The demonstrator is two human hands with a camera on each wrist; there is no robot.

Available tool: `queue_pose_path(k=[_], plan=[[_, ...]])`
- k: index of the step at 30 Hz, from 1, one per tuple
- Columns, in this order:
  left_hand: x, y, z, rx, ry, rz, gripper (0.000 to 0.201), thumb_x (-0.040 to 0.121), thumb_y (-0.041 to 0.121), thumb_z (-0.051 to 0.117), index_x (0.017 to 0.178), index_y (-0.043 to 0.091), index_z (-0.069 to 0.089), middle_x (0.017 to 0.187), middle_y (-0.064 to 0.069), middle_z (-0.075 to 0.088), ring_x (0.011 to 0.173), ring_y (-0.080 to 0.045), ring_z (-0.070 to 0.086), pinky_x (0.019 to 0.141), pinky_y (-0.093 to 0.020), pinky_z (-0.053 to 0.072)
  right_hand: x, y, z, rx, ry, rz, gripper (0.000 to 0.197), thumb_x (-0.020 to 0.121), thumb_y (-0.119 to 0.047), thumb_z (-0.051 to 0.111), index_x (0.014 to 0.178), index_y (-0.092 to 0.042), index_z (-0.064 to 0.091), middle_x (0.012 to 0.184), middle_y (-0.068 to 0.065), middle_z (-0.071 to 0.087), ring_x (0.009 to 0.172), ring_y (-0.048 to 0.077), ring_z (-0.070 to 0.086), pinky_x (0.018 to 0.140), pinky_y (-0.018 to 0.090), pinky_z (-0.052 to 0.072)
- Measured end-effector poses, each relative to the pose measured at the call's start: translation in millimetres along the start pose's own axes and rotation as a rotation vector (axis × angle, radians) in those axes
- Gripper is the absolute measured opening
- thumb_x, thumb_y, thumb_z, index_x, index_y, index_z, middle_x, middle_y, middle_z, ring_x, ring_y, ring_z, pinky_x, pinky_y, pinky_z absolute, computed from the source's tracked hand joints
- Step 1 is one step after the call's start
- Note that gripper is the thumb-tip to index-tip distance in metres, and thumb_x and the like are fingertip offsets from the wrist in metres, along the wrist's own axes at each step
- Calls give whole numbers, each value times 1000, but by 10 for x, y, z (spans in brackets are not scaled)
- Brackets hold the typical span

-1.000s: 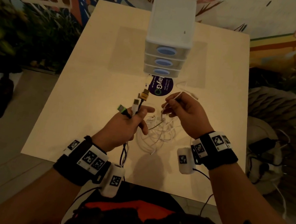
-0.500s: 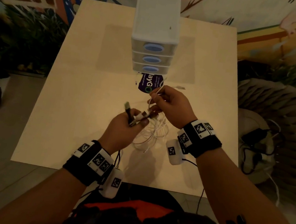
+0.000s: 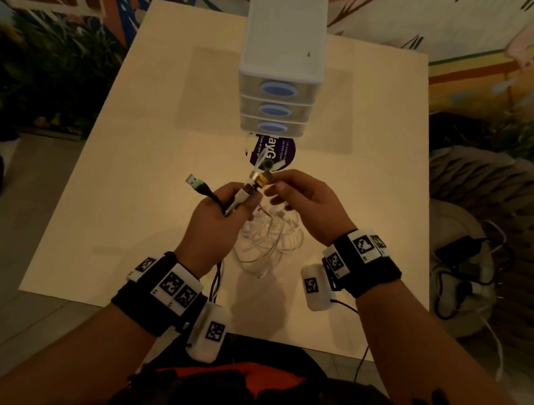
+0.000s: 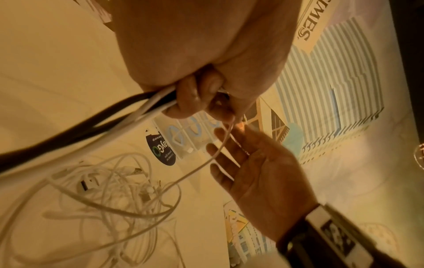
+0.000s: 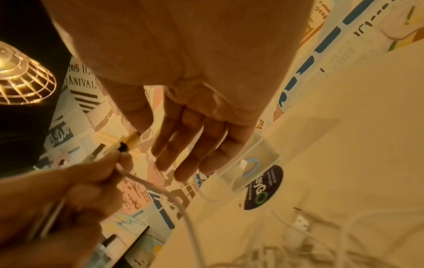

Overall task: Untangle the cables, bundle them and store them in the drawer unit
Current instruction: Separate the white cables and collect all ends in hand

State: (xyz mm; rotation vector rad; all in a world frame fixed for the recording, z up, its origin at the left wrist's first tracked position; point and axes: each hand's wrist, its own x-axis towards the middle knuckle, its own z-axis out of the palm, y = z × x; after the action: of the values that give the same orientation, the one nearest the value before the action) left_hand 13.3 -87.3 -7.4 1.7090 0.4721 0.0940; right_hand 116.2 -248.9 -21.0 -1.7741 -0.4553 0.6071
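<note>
My left hand (image 3: 222, 216) grips a bunch of cable ends above the table: a green USB plug (image 3: 194, 181) sticks out left, a gold plug (image 3: 261, 179) points at the drawer unit (image 3: 283, 48). Black and white cables (image 4: 69, 130) trail down from this fist (image 4: 195, 54). My right hand (image 3: 303, 204) is beside the gold plug (image 5: 134, 138), fingers straight (image 5: 183, 145), thumb at the plug. A thin white cable (image 4: 206, 163) crosses its fingers. The white tangle (image 3: 267, 240) lies on the table (image 3: 118, 214) beneath both hands. All three drawers are closed.
A round purple sticker (image 3: 272, 154) lies on the table in front of the drawer unit. At the right, off the table, a woven seat (image 3: 515, 222) carries a charger with cords (image 3: 459, 252). Plants (image 3: 36, 64) stand at the left.
Both hands have moved up toward the drawer unit. My right hand, which pinched a white cable loop, now has straight fingers by the gold plug. The left hand keeps the plug ends.
</note>
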Motion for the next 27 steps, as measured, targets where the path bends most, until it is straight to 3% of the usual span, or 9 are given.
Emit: queue_pose_path(k=[3,6,8,11,14,16,18,23,27], plan=[[44,7,-71,-48,53,-25,18,103,26,59,95,11,62,81,-1,69,45,4,47,52,-18,35,-107,227,-68,-70,149,25,27,98,-6,50,105,-24,69,94,-5,73,83,15,69,78,28,52],[75,-25,-164,-113,50,-76,16,104,32,57,97,20,64,91,-6,72,41,-3,35,48,-24,30,-214,396,-126,-222,189,111,30,96,-7,50,97,-31,69,92,-9,72,77,10,69,77,32,55],[79,-33,-220,-152,46,-101,13,104,34,57,94,29,65,92,-4,73,41,-8,27,45,-23,26,-266,435,-122,-353,156,142,26,96,-13,53,97,-35,69,95,-12,72,78,9,68,78,32,54],[63,-1,-260,-201,46,-124,13,104,31,56,95,28,65,88,-1,72,43,-8,24,43,-23,23,-299,396,-96,-435,111,81,17,96,-26,60,109,-32,68,102,-12,69,80,6,64,77,29,51],[28,55,-262,-257,-4,-141,12,105,29,54,100,23,63,87,-2,70,44,-8,22,43,-26,19,-275,300,36,-444,-68,-21,31,93,-47,65,122,-36,63,108,-12,61,84,4,61,78,25,51],[2,99,-255,-260,-38,-122,14,105,30,54,104,18,62,87,-4,68,44,-8,23,44,-27,19,-243,252,179,-493,-172,-69,29,94,-51,61,118,-35,66,107,-10,57,85,5,58,81,26,52],[-12,149,-263,-257,-44,-88,15,104,30,54,102,18,62,84,-5,64,45,-7,25,43,-25,21,-210,231,244,-514,-186,-100,23,99,-45,55,107,-29,70,104,-6,56,84,9,58,82,32,52],[-38,285,-404,-350,-12,-53,11,99,29,57,97,20,63,73,0,54,54,-8,29,48,-25,19,-152,195,2,-510,40,-102,25,103,-39,51,98,-22,69,93,-4,60,79,10,56,74,29,43],[-51,349,-490,-485,52,-83,15,90,34,61,92,20,64,70,4,54,56,-7,33,50,-27,16,-188,108,-339,-543,184,-172,20,103,-35,54,98,-23,70,90,-3,65,76,13,57,72,32,46]])
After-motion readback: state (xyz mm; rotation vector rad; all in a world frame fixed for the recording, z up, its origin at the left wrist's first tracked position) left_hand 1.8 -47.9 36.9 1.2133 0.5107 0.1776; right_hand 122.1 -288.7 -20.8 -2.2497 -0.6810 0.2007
